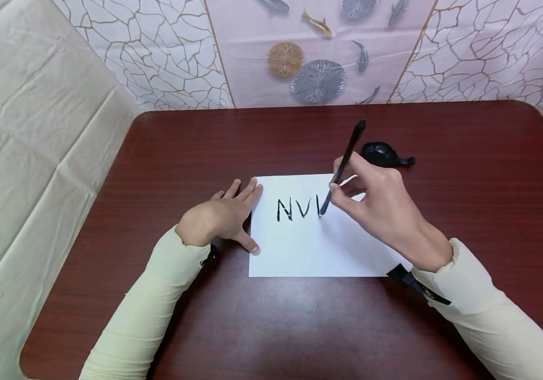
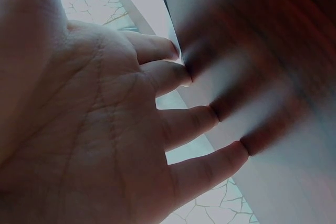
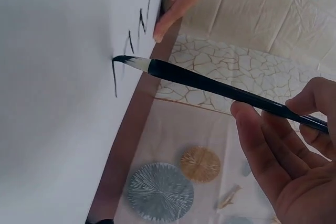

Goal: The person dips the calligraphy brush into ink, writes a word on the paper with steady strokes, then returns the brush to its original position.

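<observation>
My right hand (image 1: pixel 385 206) pinches a dark-handled calligraphy brush (image 3: pixel 210 86) between thumb and fingers. The brush's inked tip bends against a sheet of white paper (image 1: pixel 295 253), at the lower end of a short upright stroke. To the left of that stroke, black letters reading "NV" (image 1: pixel 290 209) stand on the sheet. My left hand (image 1: pixel 219 216) is spread out at the paper's left edge, with the thumb and some fingertips on the sheet's margin. In the left wrist view its palm (image 2: pixel 94 114) shows, the fingers straight and tips down on the surface.
A small black dish with a handle (image 1: pixel 383 154) sits beyond my right hand on the dark red-brown table (image 1: pixel 271 327). Patterned cloth (image 1: pixel 319 53) hangs behind the table's far edge, and a pale creased sheet (image 1: pixel 29 132) runs along the left side.
</observation>
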Motion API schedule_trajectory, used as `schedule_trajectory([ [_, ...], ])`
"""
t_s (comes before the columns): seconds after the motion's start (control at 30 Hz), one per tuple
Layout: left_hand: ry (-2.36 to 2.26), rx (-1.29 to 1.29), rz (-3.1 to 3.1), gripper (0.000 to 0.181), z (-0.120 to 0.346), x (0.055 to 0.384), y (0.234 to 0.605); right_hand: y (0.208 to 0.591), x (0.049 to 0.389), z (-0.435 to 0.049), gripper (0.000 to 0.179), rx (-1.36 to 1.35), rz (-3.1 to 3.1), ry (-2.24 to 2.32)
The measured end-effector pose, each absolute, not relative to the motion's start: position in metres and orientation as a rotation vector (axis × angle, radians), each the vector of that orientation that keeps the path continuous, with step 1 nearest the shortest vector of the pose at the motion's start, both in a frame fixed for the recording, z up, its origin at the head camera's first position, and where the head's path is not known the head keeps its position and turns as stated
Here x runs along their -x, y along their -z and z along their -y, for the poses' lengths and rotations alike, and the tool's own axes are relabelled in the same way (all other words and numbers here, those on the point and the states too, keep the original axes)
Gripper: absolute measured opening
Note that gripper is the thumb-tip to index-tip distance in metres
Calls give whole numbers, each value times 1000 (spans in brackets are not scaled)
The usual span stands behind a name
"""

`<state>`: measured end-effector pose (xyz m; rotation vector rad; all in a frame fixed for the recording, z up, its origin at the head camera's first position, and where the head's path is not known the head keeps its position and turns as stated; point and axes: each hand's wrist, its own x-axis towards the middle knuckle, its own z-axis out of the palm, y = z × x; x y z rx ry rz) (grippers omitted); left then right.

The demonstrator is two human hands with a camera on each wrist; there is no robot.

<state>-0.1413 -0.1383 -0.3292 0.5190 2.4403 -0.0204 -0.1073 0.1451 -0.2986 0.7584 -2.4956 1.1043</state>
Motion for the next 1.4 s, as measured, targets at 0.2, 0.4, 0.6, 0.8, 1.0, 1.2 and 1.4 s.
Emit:
schedule_trajectory([
  [0.2, 16, -509, -2441, 146, 138, 141, 327, 288, 107, -150, 24, -735, 2432, -1107],
  [0.4, 14, -512, -2442, 146, 139, 141, 327, 282, 106, -154, 24, -685, 2428, -1091],
  [0.6, -1, -504, -2441, 146, 139, 141, 330, 283, 106, -155, 23, -684, 2415, -1074],
  [0.8, -1, -496, -2439, 145, 138, 143, 330, 284, 107, -158, 22, -668, 2386, -1077],
  [1.0, -23, -489, -2426, 145, 138, 141, 330, 292, 105, -163, 19, -631, 2345, -1080],
  [1.2, -24, -482, -2417, 145, 138, 140, 331, 300, 104, -166, 22, -629, 2349, -1040],
  [1.4, -41, -483, -2425, 145, 138, 140, 330, 305, 106, -166, 25, -647, 2325, -1069],
])
